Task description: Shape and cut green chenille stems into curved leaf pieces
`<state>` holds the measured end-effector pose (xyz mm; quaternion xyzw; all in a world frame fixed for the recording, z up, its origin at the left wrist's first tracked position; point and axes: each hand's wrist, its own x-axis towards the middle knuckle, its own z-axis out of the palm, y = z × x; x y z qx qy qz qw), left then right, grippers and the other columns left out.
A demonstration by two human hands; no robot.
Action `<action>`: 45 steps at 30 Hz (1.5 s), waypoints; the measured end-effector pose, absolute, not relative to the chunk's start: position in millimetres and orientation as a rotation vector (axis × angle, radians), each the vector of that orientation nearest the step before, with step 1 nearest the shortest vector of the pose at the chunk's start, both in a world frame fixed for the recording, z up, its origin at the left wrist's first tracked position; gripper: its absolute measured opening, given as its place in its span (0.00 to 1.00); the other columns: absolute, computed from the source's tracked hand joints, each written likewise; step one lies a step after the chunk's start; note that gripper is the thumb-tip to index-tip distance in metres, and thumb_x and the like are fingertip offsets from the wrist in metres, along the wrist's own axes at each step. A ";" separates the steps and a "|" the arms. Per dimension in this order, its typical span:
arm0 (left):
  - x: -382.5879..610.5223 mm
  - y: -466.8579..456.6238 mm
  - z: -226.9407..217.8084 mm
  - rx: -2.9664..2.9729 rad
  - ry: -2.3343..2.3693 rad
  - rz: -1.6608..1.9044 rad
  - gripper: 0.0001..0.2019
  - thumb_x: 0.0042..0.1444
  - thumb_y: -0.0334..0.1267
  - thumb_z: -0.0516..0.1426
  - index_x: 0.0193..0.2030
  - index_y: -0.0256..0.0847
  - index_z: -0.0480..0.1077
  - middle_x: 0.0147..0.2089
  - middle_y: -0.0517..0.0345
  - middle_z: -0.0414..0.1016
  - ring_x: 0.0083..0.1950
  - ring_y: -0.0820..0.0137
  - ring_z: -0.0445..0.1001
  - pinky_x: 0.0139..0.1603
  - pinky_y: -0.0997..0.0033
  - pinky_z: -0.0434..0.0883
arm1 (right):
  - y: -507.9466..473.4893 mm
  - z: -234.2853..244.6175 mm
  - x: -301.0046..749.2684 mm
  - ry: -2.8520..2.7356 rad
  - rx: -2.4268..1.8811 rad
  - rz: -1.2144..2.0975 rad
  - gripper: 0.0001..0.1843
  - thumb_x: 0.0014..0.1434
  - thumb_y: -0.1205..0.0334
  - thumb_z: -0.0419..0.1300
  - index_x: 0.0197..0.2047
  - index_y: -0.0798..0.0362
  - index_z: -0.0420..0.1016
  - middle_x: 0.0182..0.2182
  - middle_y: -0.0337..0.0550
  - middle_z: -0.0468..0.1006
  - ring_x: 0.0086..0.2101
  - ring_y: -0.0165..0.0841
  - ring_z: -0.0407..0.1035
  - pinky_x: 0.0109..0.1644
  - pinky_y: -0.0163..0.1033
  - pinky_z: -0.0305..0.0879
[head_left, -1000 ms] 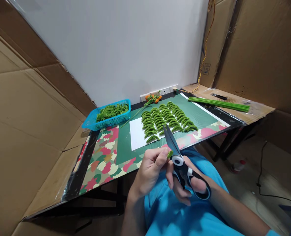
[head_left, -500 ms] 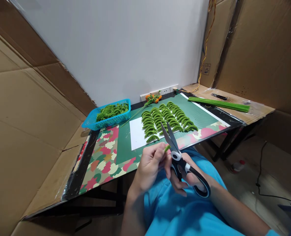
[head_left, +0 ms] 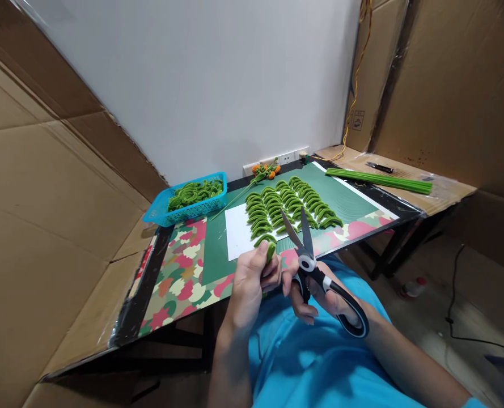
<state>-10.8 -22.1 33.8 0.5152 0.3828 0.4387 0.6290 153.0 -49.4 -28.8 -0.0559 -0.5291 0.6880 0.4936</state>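
Observation:
My left hand (head_left: 252, 277) is closed in a pinch on a small green fuzzy piece (head_left: 270, 250) at the near table edge. My right hand (head_left: 320, 294) grips black-and-white scissors (head_left: 309, 258) through their handles, blades slightly apart and pointing up and away, just right of the piece. Beyond them, several curved green fuzzy pieces (head_left: 289, 207) lie in rows on a white sheet (head_left: 237, 232) and a green mat (head_left: 345, 198).
A blue basket (head_left: 186, 198) of green pieces stands at the table's back left. A stem with orange buds (head_left: 262, 170) lies near the wall sockets. A bundle of green sticks (head_left: 379, 179) and a small tool (head_left: 379, 166) rest on the right table. Cardboard walls both sides.
My left hand has drawn the green piece left, away from the blades. The scissors went from shut to slightly apart and tilted more upright.

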 end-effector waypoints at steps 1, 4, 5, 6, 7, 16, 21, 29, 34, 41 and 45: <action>-11.0 -21.9 33.2 1.183 0.882 1.002 0.32 0.64 0.66 0.57 0.23 0.42 0.56 0.19 0.69 0.48 0.19 0.80 0.51 0.23 0.76 0.46 | -49.8 -29.3 153.5 -1.296 -0.129 1.675 0.37 0.63 0.25 0.62 0.50 0.53 0.74 0.24 0.31 0.62 0.22 0.27 0.56 0.27 0.36 0.59; -11.1 -21.4 32.4 1.187 0.883 1.006 0.31 0.65 0.65 0.57 0.24 0.41 0.56 0.19 0.69 0.48 0.20 0.81 0.50 0.23 0.76 0.46 | -50.2 -30.9 152.1 -1.294 -0.075 1.686 0.38 0.63 0.23 0.61 0.51 0.53 0.73 0.23 0.31 0.63 0.22 0.28 0.58 0.27 0.35 0.61; -11.0 -21.2 32.3 1.185 0.880 1.003 0.31 0.66 0.65 0.56 0.24 0.41 0.56 0.19 0.69 0.49 0.20 0.81 0.49 0.23 0.76 0.46 | -50.1 -31.5 150.8 -1.278 -0.047 1.685 0.39 0.63 0.23 0.60 0.51 0.54 0.73 0.23 0.31 0.62 0.21 0.28 0.58 0.27 0.35 0.62; -10.9 -21.0 32.3 1.178 0.874 0.997 0.31 0.66 0.65 0.56 0.24 0.41 0.56 0.20 0.69 0.49 0.21 0.81 0.48 0.23 0.76 0.46 | -49.8 -32.1 149.2 -1.257 -0.014 1.686 0.39 0.63 0.23 0.60 0.51 0.54 0.72 0.23 0.31 0.62 0.21 0.28 0.58 0.26 0.35 0.63; -10.9 -20.7 32.2 1.172 0.866 0.991 0.31 0.66 0.65 0.55 0.24 0.41 0.56 0.20 0.68 0.49 0.21 0.81 0.47 0.24 0.76 0.46 | -49.4 -32.7 147.6 -1.231 0.022 1.690 0.40 0.63 0.22 0.59 0.51 0.55 0.72 0.22 0.30 0.62 0.20 0.27 0.58 0.26 0.34 0.64; -13.3 -21.2 31.6 1.191 0.766 0.938 0.34 0.66 0.70 0.50 0.23 0.42 0.53 0.20 0.69 0.46 0.22 0.80 0.42 0.23 0.75 0.42 | -44.8 -29.8 150.5 -0.787 0.388 1.951 0.44 0.67 0.18 0.39 0.52 0.51 0.71 0.21 0.28 0.58 0.17 0.27 0.54 0.22 0.32 0.66; -15.6 -21.5 32.1 1.203 0.786 0.923 0.33 0.64 0.70 0.53 0.24 0.42 0.54 0.21 0.69 0.45 0.23 0.81 0.41 0.24 0.76 0.42 | -42.9 -20.3 152.7 -0.658 0.145 1.877 0.39 0.70 0.22 0.41 0.48 0.50 0.69 0.20 0.28 0.57 0.18 0.29 0.53 0.25 0.34 0.66; -13.0 -22.5 33.7 1.192 0.842 0.902 0.30 0.64 0.64 0.57 0.25 0.41 0.55 0.22 0.69 0.46 0.23 0.81 0.42 0.23 0.77 0.42 | -42.9 -20.5 148.3 -0.721 0.148 1.836 0.39 0.70 0.23 0.41 0.50 0.51 0.70 0.21 0.30 0.60 0.20 0.31 0.58 0.28 0.37 0.67; -14.8 -21.3 34.7 1.231 0.874 0.900 0.24 0.64 0.56 0.59 0.27 0.39 0.61 0.23 0.68 0.50 0.23 0.82 0.44 0.24 0.77 0.43 | -43.1 -17.6 149.0 -0.810 0.043 1.690 0.40 0.68 0.21 0.48 0.51 0.52 0.71 0.23 0.32 0.63 0.23 0.33 0.64 0.31 0.38 0.66; -13.3 -26.6 35.6 1.292 0.886 0.912 0.24 0.66 0.55 0.59 0.28 0.38 0.64 0.25 0.66 0.56 0.24 0.82 0.49 0.25 0.77 0.46 | -46.5 -9.7 160.1 -0.871 -0.020 1.551 0.40 0.66 0.20 0.49 0.51 0.51 0.72 0.22 0.34 0.64 0.22 0.34 0.65 0.30 0.39 0.64; -10.6 -27.5 31.7 1.305 0.875 0.904 0.25 0.67 0.56 0.59 0.28 0.38 0.63 0.27 0.65 0.57 0.25 0.82 0.50 0.25 0.78 0.49 | -48.9 -9.7 160.0 -0.853 -0.004 1.608 0.41 0.65 0.18 0.50 0.51 0.50 0.72 0.22 0.32 0.63 0.20 0.32 0.63 0.27 0.37 0.63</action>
